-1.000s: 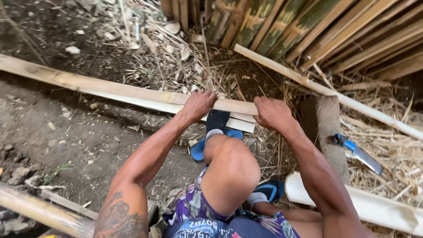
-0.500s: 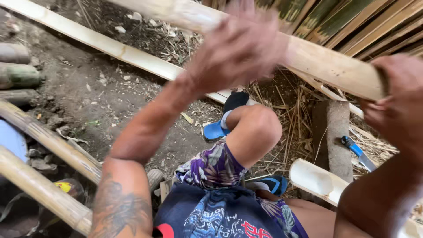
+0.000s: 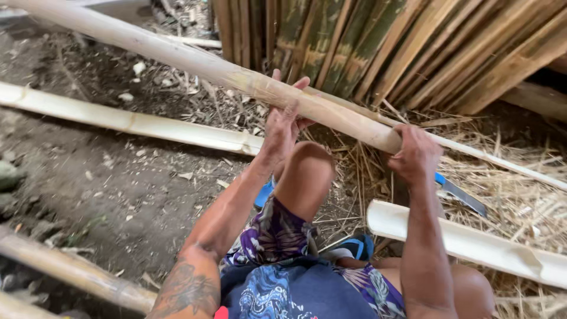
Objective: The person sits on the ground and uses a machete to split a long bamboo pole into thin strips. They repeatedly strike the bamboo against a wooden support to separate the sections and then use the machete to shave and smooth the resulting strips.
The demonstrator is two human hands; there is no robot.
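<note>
A long pale split bamboo piece (image 3: 195, 62) slants from the upper left down to the middle right, raised off the ground. My left hand (image 3: 282, 121) grips it near a node at its middle. My right hand (image 3: 416, 155) clasps its cut lower end. My bent knee (image 3: 307, 171) is just below the piece, between my arms. A blade with a blue handle (image 3: 458, 194) lies on the straw right of my right hand.
Another split bamboo half (image 3: 130, 121) lies on the dirt at left, and one (image 3: 472, 243) at lower right. Bamboo slats (image 3: 384, 47) lean at the back. Round poles (image 3: 65, 269) lie at lower left. A thin strip (image 3: 502, 162) crosses the straw.
Both hands left the bamboo half on the ground and lifted a long bamboo piece up in front of me. The camera view has swung left and back.
</note>
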